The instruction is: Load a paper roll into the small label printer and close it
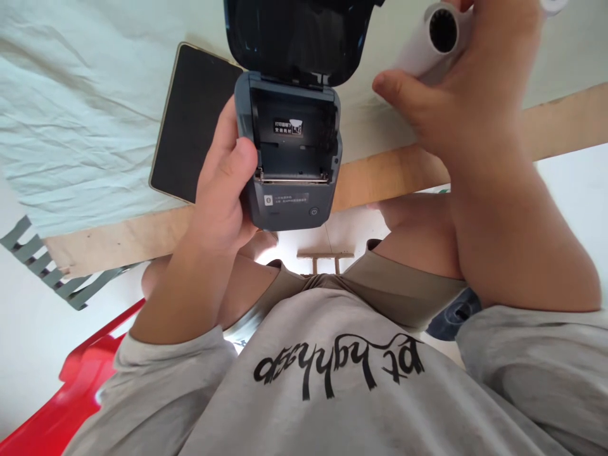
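My left hand (223,177) grips a dark grey portable label printer (289,218) by its left side, thumb on the body's edge. The printer's glossy black lid (299,38) is flipped up, baring a paper bay with nothing in it and a small sticker on its inner wall. At upper right my right hand (475,76) is closed around a white paper roll (418,50). The roll's dark, hollow core faces me, and the thumb lies along its lower side; most of the other fingers are hidden.
Left of the printer, a dark-screened tablet (190,126) lies on the pale green cloth (85,114). Another white roll (553,5) shows at the top right edge. A wooden table edge (380,177) runs above my lap. A red chair (80,380) stands at lower left.
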{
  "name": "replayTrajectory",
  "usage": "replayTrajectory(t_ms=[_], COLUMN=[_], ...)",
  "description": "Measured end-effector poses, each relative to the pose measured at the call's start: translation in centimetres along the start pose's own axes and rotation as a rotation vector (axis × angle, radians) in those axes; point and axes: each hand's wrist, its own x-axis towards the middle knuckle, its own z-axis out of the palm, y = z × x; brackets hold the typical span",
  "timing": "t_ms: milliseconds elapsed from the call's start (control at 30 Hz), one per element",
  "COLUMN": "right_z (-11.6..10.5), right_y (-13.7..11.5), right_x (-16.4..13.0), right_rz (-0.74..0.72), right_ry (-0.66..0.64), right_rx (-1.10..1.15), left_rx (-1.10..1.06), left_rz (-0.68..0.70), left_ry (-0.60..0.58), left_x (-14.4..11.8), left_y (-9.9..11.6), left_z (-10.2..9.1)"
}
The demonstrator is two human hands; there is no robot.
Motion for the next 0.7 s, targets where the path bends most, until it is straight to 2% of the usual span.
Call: replayTrajectory(t_ms=[100,200,300,367,433,567,633,700], right_z=[0.4,0.9,0.9,0.8,0.7,0.9,0.8,0.6], right_y=[-0.8,-2.5,-3.7,-3.7,-3.2,-2.5,-3.0,-3.8], right_x=[-0.1,-0.7,-1.5,-2.0,-2.4,-3.3,-3.7,-4.1], right_rz=[0.073,0.048,0.023,-0.009,-0.075,-0.324,-0.407,-0.405], right_ry=[-0.075,-0.177,-0.211,-0.193,-0.111,0.089,0.067,-0.018], right_rx=[0.159,0.281,0.315,0.340,0.426,0.613,0.575,0.474], left_rx=[0.063,0.051,0.032,0.023,0.003,-0.020,-0.003,0.004], left_rz=[0.028,0.035,0.023,0.020,0.020,0.011,0.001,0.005], left_ry=[-0.060,-0.043,-0.047,-0.060,-0.062,-0.024,-0.003,0.002], left_x=[-0.2,-0.2,-0.2,-0.2,-0.2,-0.3,-0.4,-0.5], left_y=[0.0,0.0,0.0,0.0,0.0,0.1,0.3,0.6], left_z=[-0.1,-0.4,-0.6,-0.6,-0.6,-0.1,0.2,0.6])
